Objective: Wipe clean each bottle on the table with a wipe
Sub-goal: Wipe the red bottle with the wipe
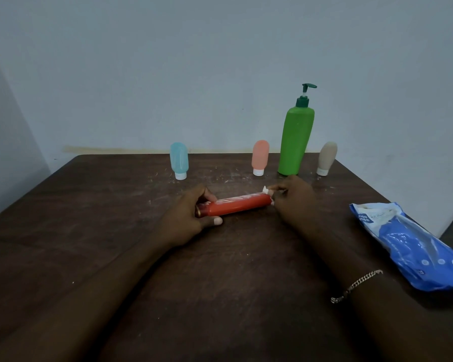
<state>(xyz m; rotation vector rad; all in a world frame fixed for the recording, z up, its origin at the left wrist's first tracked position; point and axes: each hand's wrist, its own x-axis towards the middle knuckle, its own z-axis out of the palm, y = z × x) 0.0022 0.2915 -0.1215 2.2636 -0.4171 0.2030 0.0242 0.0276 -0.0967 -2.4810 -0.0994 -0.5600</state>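
A red bottle lies sideways over the middle of the dark wooden table. My left hand grips its capped left end. At the bottle's right end, my right hand presses a white wipe, of which only small bits show between the fingers. Along the far edge stand a blue squeeze bottle, a pink squeeze bottle, a tall green pump bottle and a beige squeeze bottle, all upright.
A blue pack of wipes lies at the table's right edge, partly overhanging it. White scuffs and specks mark the tabletop near the standing bottles. A pale wall rises right behind the table.
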